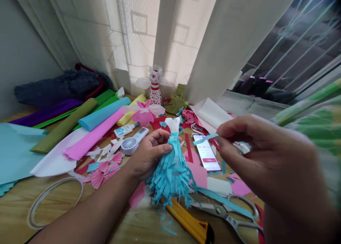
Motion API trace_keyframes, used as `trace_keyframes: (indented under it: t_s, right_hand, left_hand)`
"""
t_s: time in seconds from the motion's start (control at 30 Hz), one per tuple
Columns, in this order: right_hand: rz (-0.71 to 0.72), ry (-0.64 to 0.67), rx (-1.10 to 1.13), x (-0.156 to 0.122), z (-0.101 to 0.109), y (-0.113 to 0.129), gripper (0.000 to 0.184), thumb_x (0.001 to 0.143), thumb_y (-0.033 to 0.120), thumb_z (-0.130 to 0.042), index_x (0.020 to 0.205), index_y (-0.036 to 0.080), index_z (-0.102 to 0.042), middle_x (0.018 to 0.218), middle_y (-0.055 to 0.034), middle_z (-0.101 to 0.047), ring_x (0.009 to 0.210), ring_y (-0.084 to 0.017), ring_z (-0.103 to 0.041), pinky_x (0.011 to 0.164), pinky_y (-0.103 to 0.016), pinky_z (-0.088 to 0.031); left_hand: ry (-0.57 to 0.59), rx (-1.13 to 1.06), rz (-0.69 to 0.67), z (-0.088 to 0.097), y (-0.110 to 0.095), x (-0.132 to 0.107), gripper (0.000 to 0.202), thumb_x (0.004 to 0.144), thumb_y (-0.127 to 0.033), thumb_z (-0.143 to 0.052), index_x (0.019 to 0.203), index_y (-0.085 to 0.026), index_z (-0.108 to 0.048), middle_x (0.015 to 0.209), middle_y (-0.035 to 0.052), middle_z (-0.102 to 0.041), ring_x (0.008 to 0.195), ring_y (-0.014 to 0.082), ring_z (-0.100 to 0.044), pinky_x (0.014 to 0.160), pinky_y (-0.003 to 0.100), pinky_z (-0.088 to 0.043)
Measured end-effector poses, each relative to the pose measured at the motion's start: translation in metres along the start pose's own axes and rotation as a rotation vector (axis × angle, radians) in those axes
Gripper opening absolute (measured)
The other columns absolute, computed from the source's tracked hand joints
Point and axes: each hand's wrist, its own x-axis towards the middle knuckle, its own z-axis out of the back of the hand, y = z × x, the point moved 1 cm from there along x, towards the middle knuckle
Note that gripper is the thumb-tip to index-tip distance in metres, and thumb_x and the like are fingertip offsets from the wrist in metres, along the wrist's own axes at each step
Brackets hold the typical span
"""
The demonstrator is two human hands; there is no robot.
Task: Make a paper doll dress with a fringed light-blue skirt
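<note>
My left hand (147, 153) is closed round a small paper dress (172, 169) with a white top and a fringed blue skirt, holding it upright above the table. My right hand (255, 151) pinches a thin blue paper strip (205, 139) just to the right of the dress's waist, with the strip's free end pointing toward the dress. A long blue strip (223, 200) trails from the skirt across the scissors.
Scissors (229, 215) and a yellow utility knife (189, 222) lie at the near edge. A phone (206, 152), a small white fan (129, 145), a glue tube (124, 130), paper rolls (102, 118), a pink paper dress (145, 113) and a tape ring (53, 198) cover the wooden table.
</note>
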Motion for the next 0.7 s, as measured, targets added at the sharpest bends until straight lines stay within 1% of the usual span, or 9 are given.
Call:
trace_keyframes:
  t_s: [0.07,0.1,0.2,0.27,0.37,0.53,0.63,0.7]
  right_hand:
    - [-0.080,0.031,0.141,-0.012,-0.010,-0.007,0.014,0.074,0.012,-0.057,0.084,0.022,-0.059,0.070,0.0008,-0.061,0.058,-0.013,-0.056,0.052,-0.024,-0.043]
    - [-0.089,0.069,0.192,-0.018,-0.015,-0.009,0.021,0.076,0.010,-0.054,0.093,0.022,-0.059,0.075,0.0003,-0.062,0.061,-0.013,-0.057,0.054,-0.023,-0.044]
    - [0.009,0.277,0.259,-0.031,-0.028,-0.007,0.041,0.076,0.006,-0.049,0.112,0.025,-0.056,0.085,-0.0004,-0.064,0.070,-0.013,-0.059,0.061,-0.024,-0.046]
    - [0.069,0.370,0.254,-0.034,-0.033,-0.001,0.048,0.074,0.004,-0.047,0.117,0.024,-0.055,0.090,-0.0019,-0.065,0.075,-0.015,-0.060,0.065,-0.026,-0.047]
    - [0.095,0.403,0.200,-0.035,-0.036,0.005,0.049,0.073,0.005,-0.046,0.119,0.022,-0.056,0.091,-0.0047,-0.065,0.077,-0.018,-0.059,0.067,-0.030,-0.047]
    - [0.129,0.448,0.119,-0.041,-0.046,0.010,0.049,0.075,0.009,-0.045,0.122,0.018,-0.056,0.080,-0.0065,-0.061,0.069,-0.020,-0.055,0.060,-0.033,-0.044]
    - [0.127,0.486,0.137,-0.047,-0.048,0.013,0.048,0.075,0.009,-0.045,0.121,0.018,-0.057,0.078,-0.0061,-0.061,0.067,-0.020,-0.054,0.056,-0.031,-0.043]
    - [0.100,0.531,0.212,-0.048,-0.046,0.014,0.045,0.075,0.008,-0.045,0.116,0.020,-0.060,0.075,-0.0040,-0.061,0.066,-0.018,-0.055,0.055,-0.029,-0.043]
  left_hand:
    - [-0.023,-0.011,0.019,0.000,0.000,0.000,0.029,0.061,-0.015,-0.077,0.084,-0.017,-0.060,0.075,-0.0004,-0.066,0.061,0.0123,-0.063,0.055,0.023,-0.051]
    - [-0.030,-0.010,0.023,0.000,0.000,0.000,0.029,0.061,-0.015,-0.078,0.084,-0.016,-0.060,0.075,-0.0003,-0.066,0.060,0.0120,-0.062,0.055,0.022,-0.051]
    - [-0.009,-0.003,0.016,0.000,0.002,0.000,0.027,0.062,-0.015,-0.077,0.083,-0.016,-0.060,0.077,0.0006,-0.066,0.062,0.0117,-0.062,0.057,0.022,-0.050]
    - [0.010,0.007,0.003,0.000,0.002,0.000,0.026,0.064,-0.015,-0.076,0.084,-0.016,-0.060,0.080,0.0013,-0.067,0.066,0.0124,-0.063,0.061,0.022,-0.051]
    - [0.011,0.015,-0.009,-0.001,0.002,0.000,0.025,0.065,-0.015,-0.075,0.086,-0.017,-0.060,0.080,0.0009,-0.067,0.068,0.0125,-0.062,0.063,0.023,-0.051]
    - [-0.014,-0.012,0.005,-0.001,0.000,-0.001,0.027,0.064,-0.014,-0.075,0.085,-0.017,-0.058,0.083,0.0010,-0.067,0.069,0.0126,-0.063,0.063,0.023,-0.051]
    - [-0.045,-0.018,-0.010,-0.001,-0.001,-0.002,0.028,0.064,-0.013,-0.076,0.086,-0.017,-0.058,0.081,-0.0001,-0.066,0.065,0.0113,-0.062,0.061,0.021,-0.050]
    - [-0.066,-0.019,-0.011,0.000,-0.001,-0.001,0.030,0.062,-0.014,-0.077,0.085,-0.016,-0.058,0.077,-0.0012,-0.064,0.062,0.0104,-0.061,0.059,0.021,-0.050]
